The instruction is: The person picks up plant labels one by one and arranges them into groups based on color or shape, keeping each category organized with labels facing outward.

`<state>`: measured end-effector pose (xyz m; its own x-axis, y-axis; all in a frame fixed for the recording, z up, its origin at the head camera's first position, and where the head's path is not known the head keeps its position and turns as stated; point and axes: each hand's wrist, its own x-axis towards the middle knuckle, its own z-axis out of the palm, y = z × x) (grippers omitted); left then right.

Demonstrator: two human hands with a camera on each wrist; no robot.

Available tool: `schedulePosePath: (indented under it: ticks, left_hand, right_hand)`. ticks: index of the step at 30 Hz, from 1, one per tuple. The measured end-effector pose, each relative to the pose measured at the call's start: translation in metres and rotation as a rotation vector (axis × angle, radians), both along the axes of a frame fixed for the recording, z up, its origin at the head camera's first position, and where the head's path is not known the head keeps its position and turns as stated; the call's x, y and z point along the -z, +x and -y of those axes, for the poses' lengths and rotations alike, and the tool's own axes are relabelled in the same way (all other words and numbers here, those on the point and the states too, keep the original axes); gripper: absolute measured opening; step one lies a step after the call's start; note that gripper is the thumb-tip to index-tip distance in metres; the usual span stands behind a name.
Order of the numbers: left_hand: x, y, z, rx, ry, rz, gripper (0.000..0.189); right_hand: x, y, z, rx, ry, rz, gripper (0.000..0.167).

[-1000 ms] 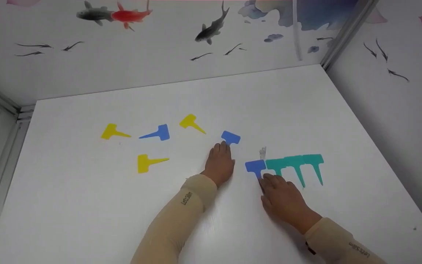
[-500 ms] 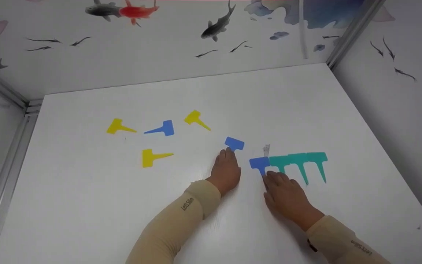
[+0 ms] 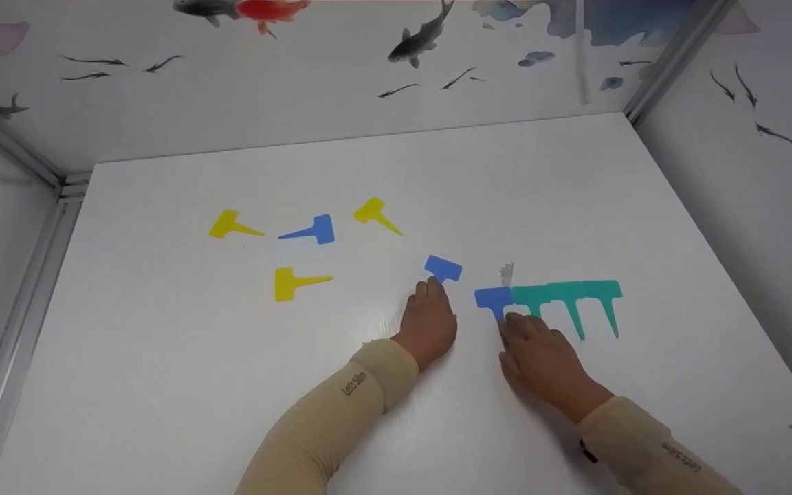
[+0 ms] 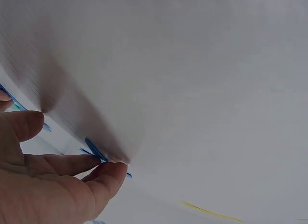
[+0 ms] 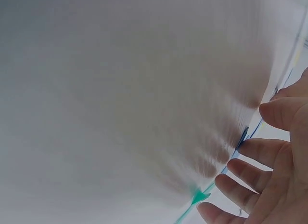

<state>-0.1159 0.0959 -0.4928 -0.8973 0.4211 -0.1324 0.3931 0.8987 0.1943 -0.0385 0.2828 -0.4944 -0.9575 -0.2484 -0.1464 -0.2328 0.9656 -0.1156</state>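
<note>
In the head view, the fingertips of my left hand [image 3: 428, 322] press on the stem of a blue T-shaped plant label [image 3: 444, 267]. The left wrist view has that thumb apart from the label. To the right, my right hand [image 3: 546, 357] lies with fingers extended, its index fingertip on the stem of a second blue plant label [image 3: 492, 298]. This label's head meets a row of green plant labels [image 3: 566, 290], stems toward me. My right fingers partly cover the nearest green stem. The green edge [image 5: 199, 197] also shows in the right wrist view.
Three yellow plant labels [image 3: 286, 284] and another blue plant label [image 3: 324, 229] lie scattered on the left of the white table [image 3: 162, 385]. A small greyish mark [image 3: 507, 273] is just behind the row. Walls printed with fish [image 3: 420, 41] border the table.
My left hand has slid its blue label a little toward me across the table. My right hand stays on the other blue label. The head view has shifted slightly.
</note>
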Motion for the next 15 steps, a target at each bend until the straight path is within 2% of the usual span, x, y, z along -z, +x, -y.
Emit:
schedulePosePath:
  ticks: [3,7,11,15]
  left_hand:
    - [-0.002,-0.006,-0.001,0.01,-0.012,-0.054,0.051]
    - [-0.01,-0.022,-0.002,0.058,-0.023,-0.092,0.045]
    - [-0.02,-0.042,-0.002,0.11,0.006,-0.01,0.044]
    - [-0.027,-0.058,-0.003,0.134,0.021,0.074,0.044]
  right_hand:
    - [0.001,0.0,0.0,0.0,-0.001,0.001,0.052]
    - [0.0,-0.001,0.0,-0.007,-0.005,0.0,0.051]
    - [0.0,-0.002,0.0,-0.002,-0.019,-0.002,0.05]
    - [-0.001,-0.001,0.001,0.004,-0.029,-0.001,0.051]
